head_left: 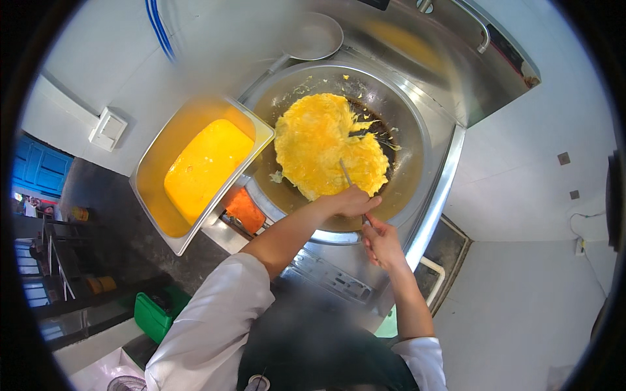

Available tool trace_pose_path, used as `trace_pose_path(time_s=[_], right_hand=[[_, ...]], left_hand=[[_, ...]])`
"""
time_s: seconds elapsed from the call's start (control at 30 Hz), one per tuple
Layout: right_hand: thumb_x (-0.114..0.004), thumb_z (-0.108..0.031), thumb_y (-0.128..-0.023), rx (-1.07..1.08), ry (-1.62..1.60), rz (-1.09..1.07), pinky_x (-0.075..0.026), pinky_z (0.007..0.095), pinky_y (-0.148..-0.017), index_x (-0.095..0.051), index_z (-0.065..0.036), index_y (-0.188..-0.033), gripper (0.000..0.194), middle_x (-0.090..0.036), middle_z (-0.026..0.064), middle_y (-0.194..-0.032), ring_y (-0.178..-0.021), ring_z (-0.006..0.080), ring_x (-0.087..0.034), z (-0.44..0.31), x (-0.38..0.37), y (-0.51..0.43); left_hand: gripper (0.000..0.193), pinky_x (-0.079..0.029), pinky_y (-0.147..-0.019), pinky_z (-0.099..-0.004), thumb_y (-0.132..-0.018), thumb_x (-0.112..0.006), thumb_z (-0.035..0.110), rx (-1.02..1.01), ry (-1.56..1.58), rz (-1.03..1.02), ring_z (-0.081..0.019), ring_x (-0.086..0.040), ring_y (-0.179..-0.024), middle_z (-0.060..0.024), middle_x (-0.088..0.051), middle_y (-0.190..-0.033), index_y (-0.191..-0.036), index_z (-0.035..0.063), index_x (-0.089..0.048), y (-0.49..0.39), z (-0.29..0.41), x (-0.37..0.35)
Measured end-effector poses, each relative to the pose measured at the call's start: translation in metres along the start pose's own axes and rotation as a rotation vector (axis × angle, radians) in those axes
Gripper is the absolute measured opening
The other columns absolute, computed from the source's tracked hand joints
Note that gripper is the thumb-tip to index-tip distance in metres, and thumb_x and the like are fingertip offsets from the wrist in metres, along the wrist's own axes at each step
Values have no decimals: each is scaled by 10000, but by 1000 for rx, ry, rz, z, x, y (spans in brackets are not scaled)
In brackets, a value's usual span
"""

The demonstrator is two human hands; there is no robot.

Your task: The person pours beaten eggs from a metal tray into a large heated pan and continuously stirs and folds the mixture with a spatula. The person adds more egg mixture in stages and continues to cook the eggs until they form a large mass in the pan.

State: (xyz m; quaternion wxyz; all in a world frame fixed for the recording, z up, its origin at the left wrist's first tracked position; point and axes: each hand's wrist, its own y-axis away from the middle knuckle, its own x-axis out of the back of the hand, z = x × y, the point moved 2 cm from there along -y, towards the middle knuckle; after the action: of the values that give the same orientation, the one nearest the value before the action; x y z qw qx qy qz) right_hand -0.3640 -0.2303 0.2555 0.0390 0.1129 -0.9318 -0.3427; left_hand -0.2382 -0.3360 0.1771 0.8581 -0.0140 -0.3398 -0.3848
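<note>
A large round sheet of cooked egg (pixel 318 141) lies in a wide metal wok (pixel 411 161), with dark liquid along its far right side. Over the wok's near edge, my left hand (pixel 351 200) grips the handle of a long metal cooking utensil (pixel 345 171). Closer to my body, my right hand (pixel 383 244) holds the same handle near its end. The utensil's tip meets the egg; its head cannot be made out. Left of the wok, a deep stainless-steel food pan (pixel 149 161) holds yellow liquid egg (pixel 208 166) and sits tilted against the wok rim.
A long-handled round metal pan (pixel 315 36) rests behind the wok. An orange cloth (pixel 244 210) lies between food pan and wok. At upper right, a tap (pixel 483 44) projects from the steel backsplash. A green bin (pixel 154 315) stands on the floor at lower left.
</note>
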Motion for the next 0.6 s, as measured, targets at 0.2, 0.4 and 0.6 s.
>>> trace_pose_path(time_s=[0.2, 0.4, 0.6], right_hand=[[-555, -135, -957, 291, 526, -12, -444, 344, -467, -485, -108, -1433, 482, -578, 142, -680, -449, 180, -515, 6, -3, 89], [-634, -97, -894, 268, 911, 162, -509, 389, -624, -580, -88, -1332, 441, -636, 246, -773, -584, 336, -619, -22, 9, 193], [-638, -60, -869, 362, 1085, 88, -514, 440, -652, -599, -86, -1309, 443, -650, 248, -816, -686, 389, -645, -46, 18, 221]], left_hand=[[567, -397, -873, -522, -1045, -280, 377, -139, -82, -77, -432, -581, -841, -222, -659, -829, -844, 9, -662, 74, 49, -40], [399, -337, -868, -477, -1033, -360, 296, -499, -27, 171, -309, -551, -922, -150, -652, -860, -882, 60, -645, 120, 138, -52], [300, -343, -843, -487, -994, -415, 273, -488, 87, 254, -324, -559, -906, -91, -632, -855, -896, 60, -601, 126, 158, -80]])
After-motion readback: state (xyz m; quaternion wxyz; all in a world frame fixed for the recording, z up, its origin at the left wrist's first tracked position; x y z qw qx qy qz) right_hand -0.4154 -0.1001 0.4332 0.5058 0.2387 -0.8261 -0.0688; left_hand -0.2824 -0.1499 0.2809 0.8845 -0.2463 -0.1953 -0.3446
